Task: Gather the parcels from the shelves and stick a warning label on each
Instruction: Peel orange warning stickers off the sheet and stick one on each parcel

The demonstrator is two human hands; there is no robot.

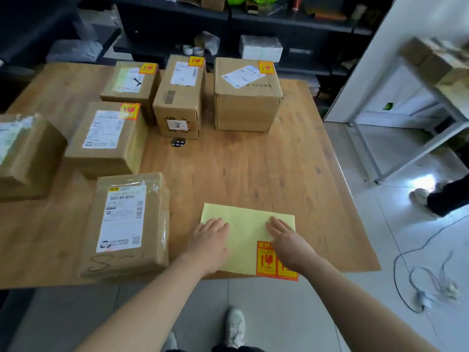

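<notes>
Left hand (210, 241) and right hand (289, 246) flat on one label sheet (247, 224) — six parcels (127, 224) (109, 138) (22, 153) (130, 80) (181, 90) (247, 97).

Light wooden table (253, 174) carrying six brown cardboard parcels. Three stand in a far row: left box (130, 82), tall middle box (180, 97), large right box (246, 97). Nearer, down the left side: taped box (25, 158), flat box (106, 141), long box (127, 224). A small round marker (178, 142) lies just before the tall middle box. A pale yellow sticker sheet (246, 229) lies at the front edge
</notes>
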